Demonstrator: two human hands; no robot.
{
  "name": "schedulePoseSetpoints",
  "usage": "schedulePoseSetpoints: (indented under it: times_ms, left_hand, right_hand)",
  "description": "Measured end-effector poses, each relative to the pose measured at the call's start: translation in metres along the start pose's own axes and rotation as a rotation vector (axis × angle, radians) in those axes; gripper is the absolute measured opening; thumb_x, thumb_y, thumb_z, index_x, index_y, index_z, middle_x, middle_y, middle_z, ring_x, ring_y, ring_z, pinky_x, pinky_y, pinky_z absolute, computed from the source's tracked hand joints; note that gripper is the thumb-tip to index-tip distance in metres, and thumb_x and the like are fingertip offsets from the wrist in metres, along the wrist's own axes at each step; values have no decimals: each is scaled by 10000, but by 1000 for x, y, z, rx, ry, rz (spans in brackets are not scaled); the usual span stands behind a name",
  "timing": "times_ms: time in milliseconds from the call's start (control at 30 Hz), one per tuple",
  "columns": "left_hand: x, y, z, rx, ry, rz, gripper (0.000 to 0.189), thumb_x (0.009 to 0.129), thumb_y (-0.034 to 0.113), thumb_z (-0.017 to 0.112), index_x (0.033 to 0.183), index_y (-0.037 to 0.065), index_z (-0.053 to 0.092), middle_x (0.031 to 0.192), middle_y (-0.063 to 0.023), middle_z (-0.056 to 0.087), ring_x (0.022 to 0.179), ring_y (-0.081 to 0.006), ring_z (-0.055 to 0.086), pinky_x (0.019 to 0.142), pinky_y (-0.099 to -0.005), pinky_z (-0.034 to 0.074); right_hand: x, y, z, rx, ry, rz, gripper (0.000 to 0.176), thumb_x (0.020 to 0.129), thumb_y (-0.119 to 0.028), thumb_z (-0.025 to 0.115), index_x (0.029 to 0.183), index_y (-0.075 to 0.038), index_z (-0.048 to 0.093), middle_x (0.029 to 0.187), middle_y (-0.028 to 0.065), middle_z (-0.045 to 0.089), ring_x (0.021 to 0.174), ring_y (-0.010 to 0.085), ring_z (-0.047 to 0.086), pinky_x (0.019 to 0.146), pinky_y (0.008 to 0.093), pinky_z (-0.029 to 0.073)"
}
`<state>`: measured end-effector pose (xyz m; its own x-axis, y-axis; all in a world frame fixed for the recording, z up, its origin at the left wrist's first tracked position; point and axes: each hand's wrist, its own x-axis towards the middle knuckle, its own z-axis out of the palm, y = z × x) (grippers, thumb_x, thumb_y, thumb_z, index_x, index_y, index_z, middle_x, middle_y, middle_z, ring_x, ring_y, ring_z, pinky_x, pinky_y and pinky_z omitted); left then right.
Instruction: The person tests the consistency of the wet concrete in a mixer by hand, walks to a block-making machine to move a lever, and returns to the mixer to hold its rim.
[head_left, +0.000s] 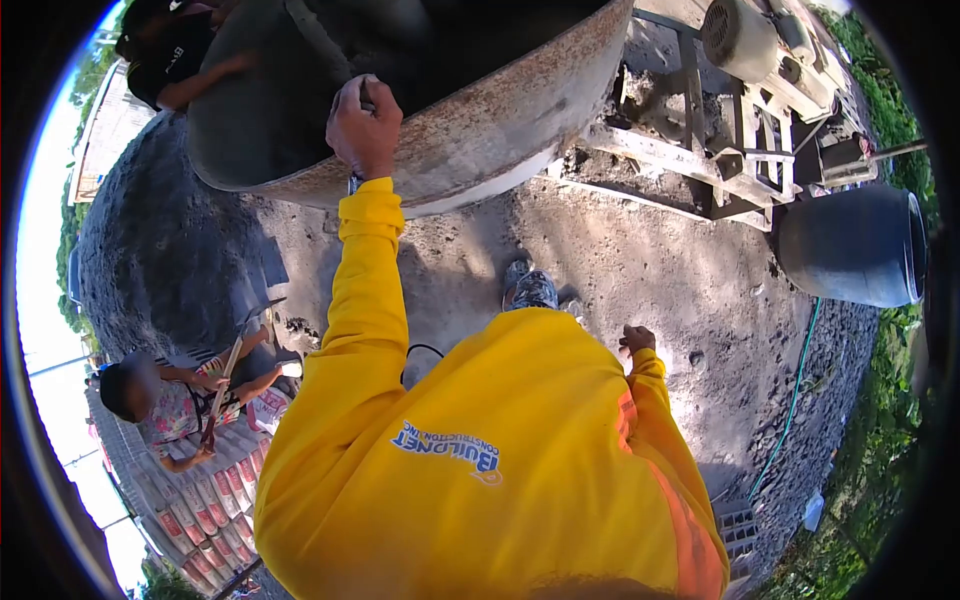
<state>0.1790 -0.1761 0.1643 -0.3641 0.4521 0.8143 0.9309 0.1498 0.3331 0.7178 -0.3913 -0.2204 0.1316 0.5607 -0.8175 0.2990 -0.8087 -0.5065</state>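
Observation:
My left hand (pixel 365 128) is closed in a fist over the rusty rim of a large metal drum (pixel 490 135). A dark end of something shows between its fingers, but I cannot tell what it is. A grey bar (pixel 318 38) inside the drum runs down toward that fist. The drum's inside is dark and mostly in shadow. Low at my side, my right hand (pixel 637 340) hangs over bare ground with loosely bent fingers and nothing visible in it. Yellow sleeves cover both arms.
A person in black (pixel 180 60) reaches over the drum's far-left rim. Another person (pixel 180 400) holds a long wooden handle (pixel 222 385) beside stacked bags (pixel 205 515). A dark gravel heap (pixel 160 250), motor (pixel 738 40), frame (pixel 670 160), blue barrel (pixel 850 245) and green hose (pixel 790 415) surround me.

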Motion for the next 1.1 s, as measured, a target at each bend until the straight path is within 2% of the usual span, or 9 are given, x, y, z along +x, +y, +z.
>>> schedulePoseSetpoints:
  times_ms: [67, 133, 200, 300, 533, 633, 733, 1067, 1100]
  left_hand:
    - [-1, -4, 2, 7, -7, 28, 251, 891, 269, 623, 923, 60, 759, 936, -145, 752, 834, -341, 721, 761, -410, 578]
    - [-3, -11, 6, -11, 0, 46, 254, 890, 286, 626, 911, 72, 761, 927, -143, 751, 814, -343, 719, 746, -415, 576]
    - [-3, -12, 7, -24, 10, 58, 251, 891, 288, 625, 911, 78, 761, 930, -143, 750, 805, -346, 717, 738, -417, 575]
    - [-2, -12, 8, -35, 39, 84, 239, 882, 276, 638, 884, 66, 752, 884, -137, 745, 751, -345, 713, 688, -405, 575]
    - [-2, -14, 10, -45, 95, 133, 231, 878, 269, 641, 868, 64, 746, 850, -131, 740, 723, -332, 711, 651, -390, 572]
    - [-2, -18, 12, -52, 71, 128, 223, 877, 263, 641, 869, 68, 748, 858, -128, 744, 730, -328, 714, 662, -391, 574]
    - [-3, -15, 10, -65, 71, 89, 271, 897, 293, 609, 892, 69, 761, 898, -152, 746, 811, -352, 715, 745, -405, 571]
    - [-3, -19, 13, -47, 55, 112, 262, 891, 262, 598, 923, 53, 752, 905, -128, 749, 812, -322, 711, 750, -414, 568]
    - [-2, -7, 6, -54, 26, 70, 323, 884, 281, 588, 938, 13, 760, 935, -168, 748, 845, -339, 708, 784, -427, 558]
  right_hand:
    - [-2, -4, 0, -18, 9, 3, 392, 927, -293, 652, 1051, 79, 650, 848, 211, 727, 613, 268, 697, 521, 374, 574]
    - [-6, -8, -2, -34, -25, -5, 408, 927, -327, 641, 1045, 64, 654, 833, 189, 729, 618, 257, 703, 494, 356, 542]
    - [-7, -11, -4, -63, -35, 44, 417, 925, -344, 643, 1019, 62, 650, 805, 174, 721, 601, 246, 701, 472, 353, 521]
    - [2, -12, -4, -87, -73, 73, 379, 927, -367, 671, 996, 4, 631, 756, 159, 720, 545, 258, 690, 439, 371, 512]
    - [-7, -18, 0, -27, 125, -86, 296, 866, -192, 769, 946, 30, 591, 728, 143, 677, 538, 224, 666, 460, 359, 541]
    - [-7, -21, -1, 24, 102, -63, 294, 873, -201, 765, 956, 26, 597, 739, 148, 687, 550, 220, 665, 486, 354, 567]
    - [-4, -21, 0, 2, 15, -24, 301, 889, -228, 744, 982, 28, 615, 768, 152, 700, 552, 218, 667, 491, 347, 566]
    - [-6, -16, 7, -2, -16, 13, 328, 920, -240, 687, 1070, 47, 641, 800, 136, 708, 610, 193, 662, 528, 327, 558]
    - [-9, -15, 5, -5, -16, 23, 329, 920, -242, 689, 1070, 47, 643, 797, 133, 707, 607, 191, 660, 526, 326, 554]
